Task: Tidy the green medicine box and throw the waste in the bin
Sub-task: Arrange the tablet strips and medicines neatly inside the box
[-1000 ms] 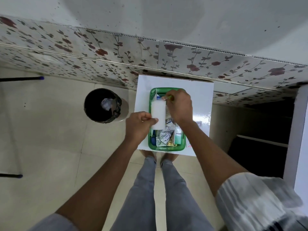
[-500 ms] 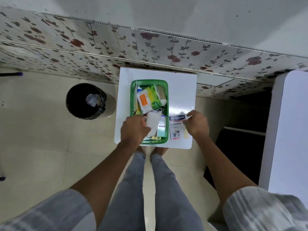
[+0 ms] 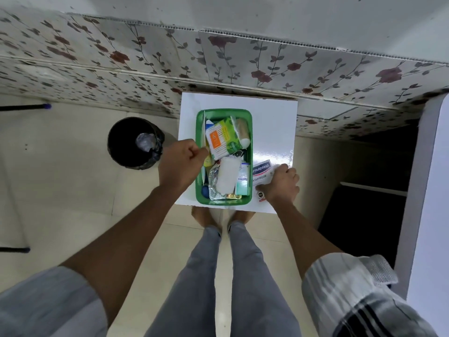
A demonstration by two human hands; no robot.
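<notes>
Green plastic medicine box (image 3: 199, 152), a rounded rectangular tub, sits on the small white square table (image 3: 272, 122) against the flowered wall, right in front of my feet. It is crowded: a green-and-orange carton (image 3: 224, 138) lies tilted across the far half, a white soft packet (image 3: 228, 177) and crumpled silver foil strips (image 3: 211, 181) fill the near half, and a pale green-and-white box (image 3: 243, 181) stands against the right wall.

My left hand (image 3: 181, 166) hovers at the left rim of the tub with its fingers curled into a loose fist; whether it pinches something small I cannot tell, since the fingertips are tucked under. My right hand (image 3: 281, 182) rests on the white plaster packet with red-and-blue lettering (image 3: 261, 173), which lies flat on the table just beside the tub's right wall; the fingers are spread and pressed down on it rather than wrapped around it.

As I judge it, the step in hand is sorting: keepers out to the side, rubbish across to the black round bin (image 3: 132, 142) on the floor to the left, which already has something shiny in it. To do this well I would keep the packet flat and clear of the table's near edge, lift the foil scraps out singly so nothing else drags along, and carry waste fully over the bin's mouth before letting go, since it stands apart from the table.
</notes>
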